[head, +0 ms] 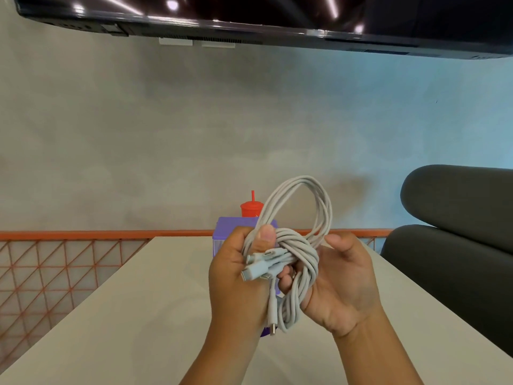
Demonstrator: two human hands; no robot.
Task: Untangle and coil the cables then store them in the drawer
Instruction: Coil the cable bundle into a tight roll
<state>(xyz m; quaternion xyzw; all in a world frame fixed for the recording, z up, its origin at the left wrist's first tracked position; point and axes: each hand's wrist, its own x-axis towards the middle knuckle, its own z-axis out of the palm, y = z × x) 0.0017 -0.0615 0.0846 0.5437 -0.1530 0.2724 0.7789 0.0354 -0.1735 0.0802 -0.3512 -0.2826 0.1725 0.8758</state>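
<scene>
Two hands hold a bundle of white cables (298, 245) in the air above the pale table (138, 315), whose bare top runs wide to both sides. An orange mesh railing (83, 234) borders its far and left edges, and a dark grey seat (458, 218) stands to the right. Behind the hands stands a purple box (230, 226), mostly hidden, its contents not visible, with a red lidded cup (251, 208) beyond it. The left hand (236, 276) grips the bundle with its thumb pressed on top. The right hand (341, 284) curls its fingers round the lower loops, thumb raised.
</scene>
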